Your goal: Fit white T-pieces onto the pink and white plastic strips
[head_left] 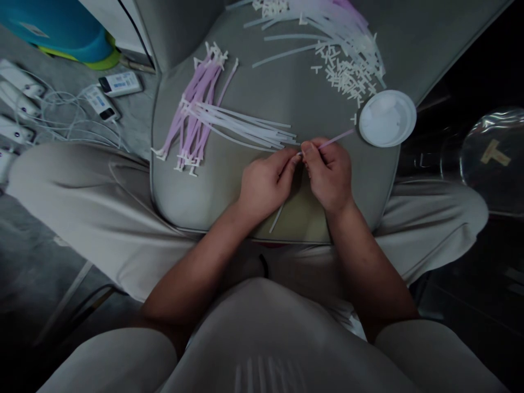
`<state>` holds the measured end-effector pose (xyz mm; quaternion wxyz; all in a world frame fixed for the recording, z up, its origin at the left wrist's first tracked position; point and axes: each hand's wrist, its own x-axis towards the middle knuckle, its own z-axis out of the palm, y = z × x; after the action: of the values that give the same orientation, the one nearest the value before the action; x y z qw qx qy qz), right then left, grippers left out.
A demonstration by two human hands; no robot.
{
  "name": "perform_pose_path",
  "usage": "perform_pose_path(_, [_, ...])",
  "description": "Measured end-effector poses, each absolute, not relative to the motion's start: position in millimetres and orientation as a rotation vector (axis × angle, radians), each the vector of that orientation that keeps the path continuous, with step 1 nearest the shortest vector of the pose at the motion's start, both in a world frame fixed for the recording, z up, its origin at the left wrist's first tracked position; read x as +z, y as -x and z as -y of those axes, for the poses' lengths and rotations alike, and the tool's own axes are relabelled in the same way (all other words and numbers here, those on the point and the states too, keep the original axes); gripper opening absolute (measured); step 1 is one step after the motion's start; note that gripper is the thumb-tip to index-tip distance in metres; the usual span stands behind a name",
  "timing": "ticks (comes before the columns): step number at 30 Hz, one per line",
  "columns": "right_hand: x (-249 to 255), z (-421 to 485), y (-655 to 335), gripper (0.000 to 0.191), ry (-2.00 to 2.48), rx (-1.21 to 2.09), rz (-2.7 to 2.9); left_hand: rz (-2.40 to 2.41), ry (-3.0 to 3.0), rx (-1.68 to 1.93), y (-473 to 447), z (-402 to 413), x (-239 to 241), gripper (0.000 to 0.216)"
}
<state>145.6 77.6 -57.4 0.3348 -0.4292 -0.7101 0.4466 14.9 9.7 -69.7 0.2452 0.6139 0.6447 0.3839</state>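
Fingers (291,162) of left hand (265,184) and right hand (327,176) pinched on a thin lilac plastic strip (336,138) (inner end hidden by fingertips), above grey seat cushion (286,71); white strips (245,128), lilac bundle (196,109), white dish (387,118) beyond; white devices w/ cables (120,83) on floor.

The held end of a thin lilac plastic strip (336,138) is concealed inside the right hand (327,176), and what the left hand (265,184) pinches cannot be made out. A heap of white and lilac plastic strips with T-shaped white pieces (344,49) is cut off by the top edge, a blue moulded plastic tub (53,33) by the upper left corner. Print on a white rectangular device (120,83) is too small to read.
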Motion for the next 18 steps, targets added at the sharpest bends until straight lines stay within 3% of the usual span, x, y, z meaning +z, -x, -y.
perform_pose_path(18, [-57.6,-79.8,-146.9,0.051,1.055,1.192,1.883,-1.752,-1.678,1.039,-13.8,-10.0,-71.5,0.062])
